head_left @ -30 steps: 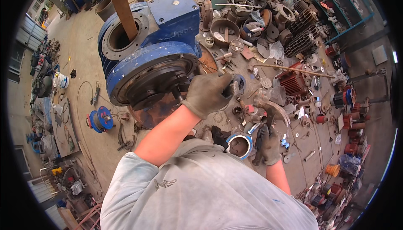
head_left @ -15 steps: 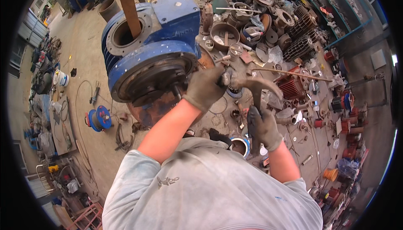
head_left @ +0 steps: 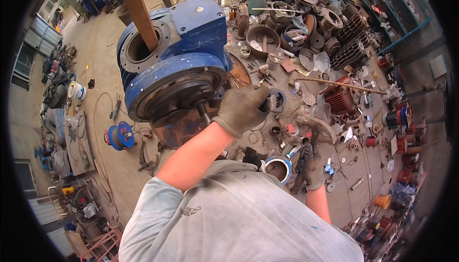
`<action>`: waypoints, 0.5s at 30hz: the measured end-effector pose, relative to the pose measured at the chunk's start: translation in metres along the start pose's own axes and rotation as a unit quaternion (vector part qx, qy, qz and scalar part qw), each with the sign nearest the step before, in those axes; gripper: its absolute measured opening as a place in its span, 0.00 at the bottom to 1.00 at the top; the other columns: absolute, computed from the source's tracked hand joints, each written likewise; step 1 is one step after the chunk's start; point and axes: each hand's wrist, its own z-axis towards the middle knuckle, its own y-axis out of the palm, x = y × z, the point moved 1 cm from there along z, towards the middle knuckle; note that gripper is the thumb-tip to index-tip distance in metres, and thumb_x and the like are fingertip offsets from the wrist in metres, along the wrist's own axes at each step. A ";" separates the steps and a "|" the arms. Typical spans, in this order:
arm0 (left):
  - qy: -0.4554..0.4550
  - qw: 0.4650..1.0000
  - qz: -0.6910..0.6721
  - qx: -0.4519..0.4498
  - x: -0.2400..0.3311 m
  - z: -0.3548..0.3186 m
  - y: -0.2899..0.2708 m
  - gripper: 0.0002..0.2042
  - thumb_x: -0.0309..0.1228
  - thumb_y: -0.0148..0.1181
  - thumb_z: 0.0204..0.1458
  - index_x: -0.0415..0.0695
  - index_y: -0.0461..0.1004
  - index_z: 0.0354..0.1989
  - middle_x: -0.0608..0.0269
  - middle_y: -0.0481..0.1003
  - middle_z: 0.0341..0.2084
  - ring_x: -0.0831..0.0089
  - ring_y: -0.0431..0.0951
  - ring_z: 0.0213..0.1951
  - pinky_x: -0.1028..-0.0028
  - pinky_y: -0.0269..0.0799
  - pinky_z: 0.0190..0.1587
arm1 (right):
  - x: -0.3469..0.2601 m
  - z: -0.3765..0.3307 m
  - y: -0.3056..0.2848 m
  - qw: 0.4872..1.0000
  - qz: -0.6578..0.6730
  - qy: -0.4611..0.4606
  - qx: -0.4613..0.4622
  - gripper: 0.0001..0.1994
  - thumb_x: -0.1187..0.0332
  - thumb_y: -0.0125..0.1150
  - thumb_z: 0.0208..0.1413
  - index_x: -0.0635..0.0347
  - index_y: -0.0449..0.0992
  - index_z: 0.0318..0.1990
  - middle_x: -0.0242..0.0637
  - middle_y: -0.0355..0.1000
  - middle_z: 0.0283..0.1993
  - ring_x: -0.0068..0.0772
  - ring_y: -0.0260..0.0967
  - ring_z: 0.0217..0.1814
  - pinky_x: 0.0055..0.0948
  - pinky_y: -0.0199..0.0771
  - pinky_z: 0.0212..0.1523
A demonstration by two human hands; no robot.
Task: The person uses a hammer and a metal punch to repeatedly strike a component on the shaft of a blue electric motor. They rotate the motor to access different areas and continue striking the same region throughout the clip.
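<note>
My left hand [head_left: 241,109], in a dark work glove, is closed around a short metal bar [head_left: 272,102]. Only the bar's blunt end shows beyond the fist; the rest is hidden. Lower on the right, my gloved right hand [head_left: 313,169] grips a claw hammer [head_left: 316,126] by its handle. The hammer's head stands above that hand, apart from the bar. Just left of my left hand is a big blue gear housing [head_left: 167,73], with a dark metal shaft [head_left: 203,112] sticking out of its round face.
A rusty brown beam [head_left: 138,13] stands in the housing's round opening. Below the housing lies a rusty round plate [head_left: 179,130]. A blue cable reel [head_left: 119,135] is on the floor to the left. Castings, a red motor [head_left: 338,97] and loose parts crowd the right.
My right hand has lowered the hammer toward me, and its head has moved away from the bar. My left hand has shifted slightly right with the bar still held.
</note>
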 end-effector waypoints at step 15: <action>-0.019 0.999 0.005 0.024 -0.016 0.003 0.008 0.07 0.32 0.69 0.52 0.48 0.79 0.37 0.54 0.81 0.29 0.50 0.85 0.33 0.52 0.79 0.35 | -0.092 0.029 0.016 0.931 0.268 -0.242 -0.055 0.19 0.51 0.51 0.80 0.54 0.67 0.37 0.28 0.59 0.20 0.25 0.56 0.14 0.32 0.64 0.16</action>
